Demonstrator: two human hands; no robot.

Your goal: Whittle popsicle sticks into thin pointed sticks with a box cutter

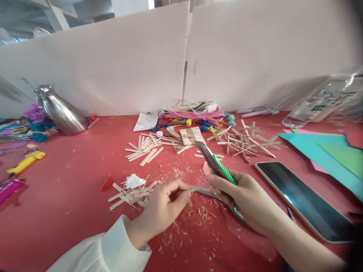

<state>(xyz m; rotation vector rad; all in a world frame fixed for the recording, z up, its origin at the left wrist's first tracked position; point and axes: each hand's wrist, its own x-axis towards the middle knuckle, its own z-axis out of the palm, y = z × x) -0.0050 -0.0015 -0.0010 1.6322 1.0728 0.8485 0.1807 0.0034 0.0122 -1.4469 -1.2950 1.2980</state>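
Note:
My right hand is wrapped round a green utility knife, its blade out and pointing up and away to the left. My left hand pinches a thin wooden strip, whose other end reaches the fingers of my right hand. Below the hands lie scissors with a green handle, partly covered by my right hand. Wood shavings are scattered over the red table around and under both hands. Left of my left hand, craft sticks lie in a loose pile beside a crumpled white scrap.
More craft sticks and bundled pipe cleaners lie before the white partition. A phone, coloured paper and a clear bottle are at right. On the left are a steel jug and a yellow tool.

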